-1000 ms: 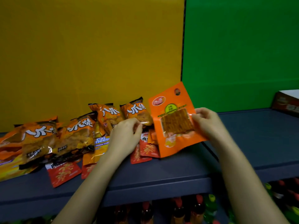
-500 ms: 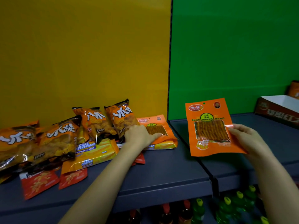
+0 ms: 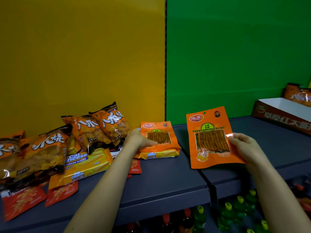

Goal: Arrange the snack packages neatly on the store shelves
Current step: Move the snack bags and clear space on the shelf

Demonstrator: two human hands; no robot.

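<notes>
Head view: the right hand [image 3: 244,147] pinches the pouch [image 3: 210,137] upright over the right shelf [image 3: 269,148], near its front edge; bare shelf runs back to the box [image 3: 282,115]. The left hand [image 3: 138,140] lies flat on the other pouch [image 3: 158,132] beside the divider [image 3: 207,184]. A second ago the held pouch was left of it.

Bare forearms [image 3: 107,179], bare hands [image 3: 138,140] [image 3: 244,147]

I count two flat orange strip pouches [image 3: 212,138], four puffy orange-and-black snack bags [image 3: 114,122] on the left and a fifth far right beside one cardboard box [image 3: 279,117], two Cal Cheese wafer packs [image 3: 84,163], and at least three red sachets [image 3: 21,202].
</notes>
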